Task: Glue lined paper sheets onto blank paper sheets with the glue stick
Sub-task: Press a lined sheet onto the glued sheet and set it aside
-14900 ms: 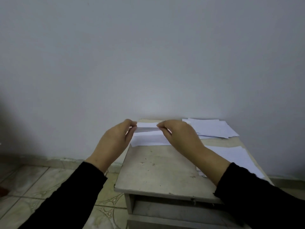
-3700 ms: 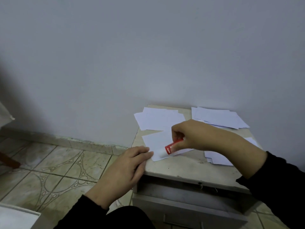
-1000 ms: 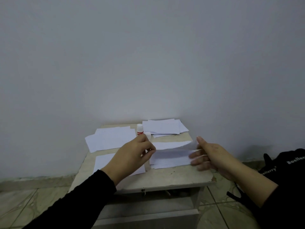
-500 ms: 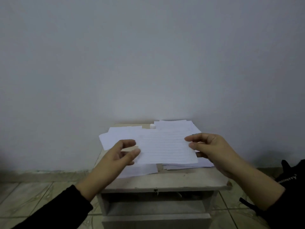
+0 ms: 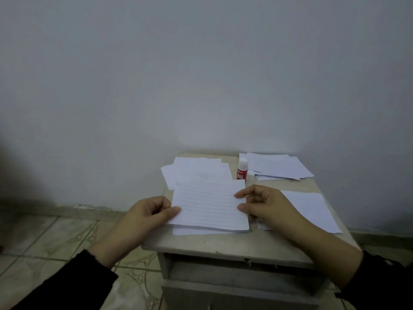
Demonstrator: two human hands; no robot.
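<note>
Half a second ago she held the lined sheet (image 5: 210, 204) up off the table; now it has come down over a blank sheet (image 5: 190, 231) whose near edge peeks out beneath. Her left hand (image 5: 147, 214) pinches the sheet's left edge, thumb on top, and her right hand (image 5: 266, 205) pinches the right edge, presumably to square it before pressing. It looks thin, white and faintly ruled, lying nearly flat at the front of the small table (image 5: 234, 245). Behind it the glue stick (image 5: 242, 170) stands upright between two paper piles.
</note>
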